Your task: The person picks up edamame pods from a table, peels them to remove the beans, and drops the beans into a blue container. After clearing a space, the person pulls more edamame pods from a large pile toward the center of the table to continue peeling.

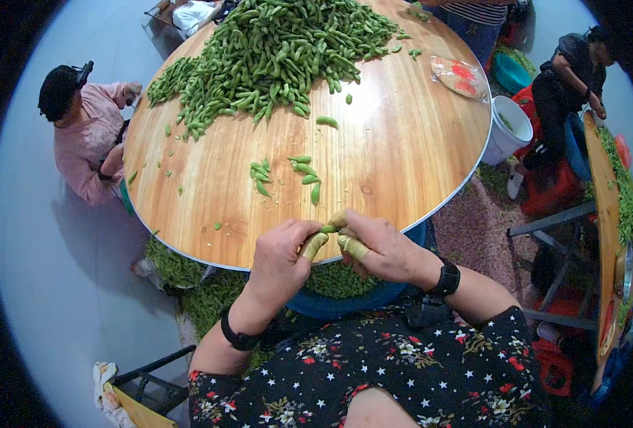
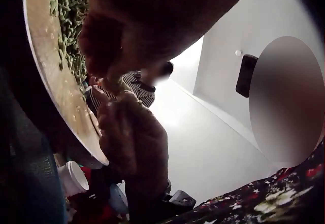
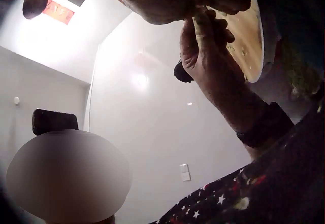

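Note:
At the near table edge, my left hand (image 1: 279,251) and right hand (image 1: 388,250) meet over a green soybean pod (image 1: 328,229). Thumb and fingertips of both hands pinch it from either side. Yellowish-green wraps cover some of the fingers (image 1: 314,246). The wrist views show the hands close together but dark, with the pod mostly hidden. Just beyond the hands, several loose pods (image 1: 305,170) lie on the round wooden table (image 1: 402,164). Under the hands, below the table edge, sits a blue tub (image 1: 316,303) of shelled green beans (image 1: 341,279).
A large heap of pods (image 1: 281,57) covers the table's far side. A clear packet (image 1: 460,77) lies at the right edge, beside a white bucket (image 1: 507,128). One person in pink (image 1: 88,139) sits at the left; another in dark clothes (image 1: 569,85) works at the right.

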Action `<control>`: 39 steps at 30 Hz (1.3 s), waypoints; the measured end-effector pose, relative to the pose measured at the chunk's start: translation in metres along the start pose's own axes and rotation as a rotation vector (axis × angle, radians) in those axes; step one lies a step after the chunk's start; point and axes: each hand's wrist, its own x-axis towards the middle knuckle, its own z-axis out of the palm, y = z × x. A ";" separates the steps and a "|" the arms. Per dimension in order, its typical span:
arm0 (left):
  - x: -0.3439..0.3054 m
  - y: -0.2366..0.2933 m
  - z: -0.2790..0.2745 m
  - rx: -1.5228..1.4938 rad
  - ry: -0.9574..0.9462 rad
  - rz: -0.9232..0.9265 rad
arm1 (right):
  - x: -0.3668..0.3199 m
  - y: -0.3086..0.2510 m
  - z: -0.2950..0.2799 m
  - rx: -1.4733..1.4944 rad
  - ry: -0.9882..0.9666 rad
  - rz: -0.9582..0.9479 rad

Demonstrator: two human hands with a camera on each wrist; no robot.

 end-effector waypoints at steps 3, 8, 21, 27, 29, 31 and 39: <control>-0.006 -0.003 -0.004 0.061 -0.064 0.076 | -0.003 0.000 -0.001 -0.333 -0.041 -0.080; -0.018 0.005 -0.005 -0.030 -0.117 0.164 | 0.001 -0.019 -0.022 0.386 -0.428 0.371; -0.022 0.001 0.017 -0.009 0.128 0.158 | -0.009 0.006 0.011 0.521 -0.025 0.134; -0.021 0.004 0.020 -0.365 0.083 -0.191 | -0.010 0.000 0.010 0.212 0.099 -0.045; -0.022 0.004 0.019 -0.279 0.120 -0.074 | -0.009 -0.003 0.008 0.304 0.059 0.011; -0.024 0.001 0.019 0.000 0.164 0.199 | -0.008 -0.013 0.002 0.365 -0.016 0.175; -0.039 0.023 -0.002 0.124 0.020 0.109 | -0.010 0.001 0.008 0.357 -0.065 0.107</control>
